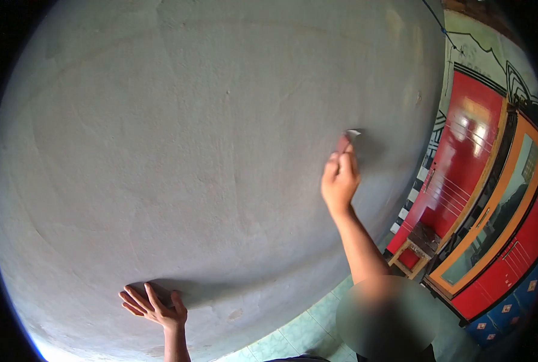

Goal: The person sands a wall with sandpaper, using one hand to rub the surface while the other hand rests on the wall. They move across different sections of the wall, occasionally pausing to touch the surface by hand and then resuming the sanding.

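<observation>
A large grey plastered wall fills most of the view, with faint streaks and small marks on its surface. Low on the left, my left hand rests against the wall, fingers spread. My right hand, raised to the right of centre, is closed around the reddish handle of a scraper. The scraper's short metal blade points up and right, at or very near the wall; whether it touches cannot be told. The lower part of my right arm is hidden by a blurred round patch.
On the right stand a red door and an orange-framed glass cabinet with red panels. A small wooden stool sits before them. Pale green floor tiles run along the wall's foot. A dark cable hangs at the upper right.
</observation>
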`<act>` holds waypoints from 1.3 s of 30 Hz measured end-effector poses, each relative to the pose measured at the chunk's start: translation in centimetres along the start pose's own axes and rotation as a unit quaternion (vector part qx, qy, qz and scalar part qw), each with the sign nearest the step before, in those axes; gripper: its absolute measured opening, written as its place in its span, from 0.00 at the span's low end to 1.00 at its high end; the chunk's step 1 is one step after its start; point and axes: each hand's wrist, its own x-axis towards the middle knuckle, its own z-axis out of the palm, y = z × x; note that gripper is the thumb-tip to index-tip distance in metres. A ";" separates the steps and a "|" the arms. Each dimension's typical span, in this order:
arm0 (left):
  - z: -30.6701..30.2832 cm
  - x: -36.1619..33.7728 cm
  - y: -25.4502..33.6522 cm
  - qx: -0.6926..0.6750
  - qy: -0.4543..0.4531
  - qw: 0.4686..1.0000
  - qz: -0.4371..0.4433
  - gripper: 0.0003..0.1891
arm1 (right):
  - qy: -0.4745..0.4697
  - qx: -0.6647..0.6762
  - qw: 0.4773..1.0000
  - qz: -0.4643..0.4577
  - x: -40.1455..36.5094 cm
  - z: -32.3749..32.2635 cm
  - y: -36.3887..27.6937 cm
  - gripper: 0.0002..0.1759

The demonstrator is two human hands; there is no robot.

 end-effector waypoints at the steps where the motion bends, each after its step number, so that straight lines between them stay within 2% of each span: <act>1: -0.4 0.7 0.5 -0.006 -0.004 1.000 -0.004 0.38 | -0.025 -0.004 0.999 -0.030 -1.1 -0.3 -1.5 0.05; 3: -1.7 1.7 1.6 -0.019 -0.033 0.999 -0.011 0.39 | -0.078 0.123 0.967 -0.207 -4.0 -0.9 -5.0 0.12; 4: -2.7 2.1 2.3 -0.027 -0.060 0.998 -0.014 0.38 | -0.155 0.175 0.939 -0.252 -6.1 -1.8 -6.1 0.14; 6: -5.3 3.2 3.4 -0.064 -0.125 0.990 -0.020 0.38 | -0.224 0.214 0.904 -0.293 -6.9 -3.1 -6.4 0.15; 7: -6.6 3.9 4.2 -0.080 -0.155 0.985 -0.016 0.39 | -0.219 0.201 0.909 -0.291 -5.7 -4.0 -5.3 0.14; 8: -7.7 4.6 5.5 -0.084 -0.189 0.978 -0.013 0.39 | -0.198 0.170 0.936 -0.235 -3.9 -5.0 -3.5 0.12; 9: -8.6 5.1 6.4 -0.090 -0.224 0.970 -0.014 0.39 | -0.104 0.129 0.963 -0.214 -1.8 -4.7 -2.3 0.04; 10: -9.4 5.5 7.0 -0.080 -0.267 0.960 -0.024 0.41 | -0.054 0.084 0.988 -0.120 -1.4 -4.5 -0.1 0.04; 11: -9.7 5.6 7.6 -0.080 -0.295 0.952 -0.032 0.42 | -0.073 0.059 0.995 0.022 -0.8 -4.7 0.9 0.05; 12: -10.0 5.6 8.2 -0.079 -0.320 0.943 -0.040 0.43 | -0.094 0.029 0.982 0.161 -0.3 -4.9 1.8 0.07; 14: -9.6 4.5 8.4 -0.096 -0.353 0.930 -0.044 0.49 | -0.073 0.061 0.993 0.068 -0.6 -4.7 1.9 0.06; 15: -9.1 4.4 8.6 -0.094 -0.347 0.932 -0.041 0.49 | -0.057 0.095 0.991 -0.081 -1.5 -4.3 0.6 0.06; 16: -8.8 3.8 8.9 -0.090 -0.344 0.934 -0.041 0.49 | -0.090 0.129 0.974 -0.163 -2.7 -4.4 -0.8 0.05; 17: -8.5 3.1 9.2 -0.085 -0.341 0.935 -0.043 0.50 | -0.169 0.173 0.931 -0.274 -3.1 -5.1 -1.4 0.06; 19: -8.0 3.0 10.5 -0.100 -0.329 0.937 -0.058 0.53 | -0.155 0.151 0.941 -0.259 -2.5 -4.5 0.2 0.11; 21: -8.0 3.5 11.8 -0.125 -0.303 0.942 -0.071 0.55 | -0.059 0.129 0.978 -0.151 0.0 -3.5 4.2 0.11; 23: -8.2 4.5 13.3 -0.115 -0.315 0.939 -0.076 0.56 | 0.059 0.021 0.996 -0.057 2.9 -3.9 7.7 0.05; 25: -8.7 5.2 14.8 -0.109 -0.305 0.943 -0.078 0.56 | 0.079 0.000 0.993 -0.088 5.0 -4.6 9.5 0.04; 27: -7.6 5.2 16.5 -0.114 -0.263 0.955 -0.077 0.55 | 0.137 0.005 0.989 -0.060 7.4 -6.3 9.8 0.04; 28: -7.2 5.1 17.5 -0.094 -0.260 0.957 -0.086 0.54 | 0.157 0.025 0.987 0.031 7.0 -7.0 11.3 0.05; 31: -3.8 1.7 19.0 -0.111 -0.240 0.956 -0.130 0.53 | 0.160 -0.008 0.987 0.001 5.4 -6.9 13.4 0.06; 33: -3.2 1.3 20.9 -0.086 -0.258 0.953 -0.134 0.54 | 0.075 0.047 0.987 -0.135 4.4 -5.2 14.0 0.08; 35: -2.3 1.2 23.1 -0.081 -0.255 0.952 -0.146 0.53 | 0.016 0.085 0.969 -0.231 3.4 -3.3 13.7 0.08; 38: -1.1 1.5 26.1 -0.077 -0.216 0.963 -0.139 0.53 | -0.005 0.134 0.947 -0.292 3.3 -2.4 16.5 0.13; 39: -0.9 1.9 26.6 -0.069 -0.203 0.967 -0.138 0.53 | -0.028 0.156 0.945 -0.287 3.6 -2.3 16.7 0.16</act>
